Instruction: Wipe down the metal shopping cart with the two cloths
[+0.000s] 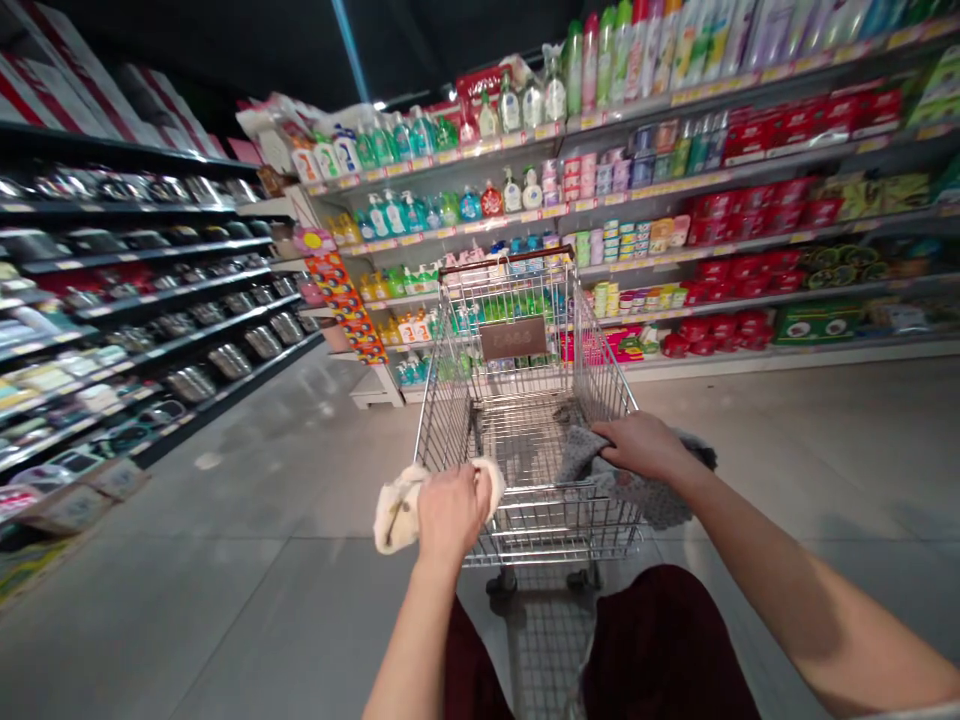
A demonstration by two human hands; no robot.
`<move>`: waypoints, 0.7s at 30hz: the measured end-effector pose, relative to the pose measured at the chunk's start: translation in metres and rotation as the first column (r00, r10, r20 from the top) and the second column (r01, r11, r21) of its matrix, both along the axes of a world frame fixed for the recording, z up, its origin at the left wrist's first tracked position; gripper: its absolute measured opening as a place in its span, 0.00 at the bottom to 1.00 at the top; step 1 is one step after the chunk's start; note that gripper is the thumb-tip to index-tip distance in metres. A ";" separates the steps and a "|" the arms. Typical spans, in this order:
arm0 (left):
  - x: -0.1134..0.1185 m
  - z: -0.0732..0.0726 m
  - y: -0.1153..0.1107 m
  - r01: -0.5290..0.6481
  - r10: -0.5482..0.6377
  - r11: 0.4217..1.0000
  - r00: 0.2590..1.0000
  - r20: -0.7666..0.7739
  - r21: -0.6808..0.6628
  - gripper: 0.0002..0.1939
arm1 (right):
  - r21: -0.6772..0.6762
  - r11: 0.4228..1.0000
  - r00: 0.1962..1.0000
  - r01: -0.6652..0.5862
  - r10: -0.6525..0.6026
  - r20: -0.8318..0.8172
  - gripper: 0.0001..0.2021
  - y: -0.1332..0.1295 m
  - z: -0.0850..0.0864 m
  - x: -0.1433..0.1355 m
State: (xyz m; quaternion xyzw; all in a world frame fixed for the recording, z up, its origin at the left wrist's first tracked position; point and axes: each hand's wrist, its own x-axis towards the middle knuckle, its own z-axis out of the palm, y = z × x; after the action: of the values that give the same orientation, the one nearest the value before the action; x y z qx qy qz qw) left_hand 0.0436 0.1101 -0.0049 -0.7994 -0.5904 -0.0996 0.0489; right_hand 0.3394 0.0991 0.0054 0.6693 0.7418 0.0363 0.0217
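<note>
"Left hand [448, 510]?"
"Fingers [481, 488] curled round a cream cloth [396, 512], near left."
"Right hand [643, 443]?"
"Closed on a grey cloth [579, 453], near right."
"The cart [517, 435]?"
"Centre, its near end by both hands."

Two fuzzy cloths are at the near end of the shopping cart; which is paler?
The cream fuzzy cloth, gripped in the left hand. The other, the grey fuzzy cloth in the right hand, is clearly darker.

The head view looks forward and down over the nearby cart [517, 430].
</note>
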 end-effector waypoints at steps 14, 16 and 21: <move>0.002 0.010 0.036 0.002 -0.024 0.945 0.998 -0.061 -0.328 0.30 | 0.422 0.778 0.654 0.466 0.018 -0.756 0.26 -0.025 0.007 0.011; 0.003 0.010 0.035 0.003 -0.022 0.946 0.998 -0.056 -0.325 0.29 | 0.430 0.711 0.603 0.556 0.011 -0.798 0.26 -0.029 0.022 -0.006; -0.003 0.006 0.035 -0.015 -0.006 0.949 0.998 -0.066 -0.316 0.25 | 0.448 0.853 0.800 0.268 0.062 -0.597 0.31 -0.023 0.026 -0.097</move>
State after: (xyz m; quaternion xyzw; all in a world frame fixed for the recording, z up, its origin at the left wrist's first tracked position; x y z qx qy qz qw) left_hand 0.0406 0.1454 0.0013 -0.7984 -0.5987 0.0231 -0.0600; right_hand 0.2423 0.0761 0.0318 0.6685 0.6350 0.0205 -0.3866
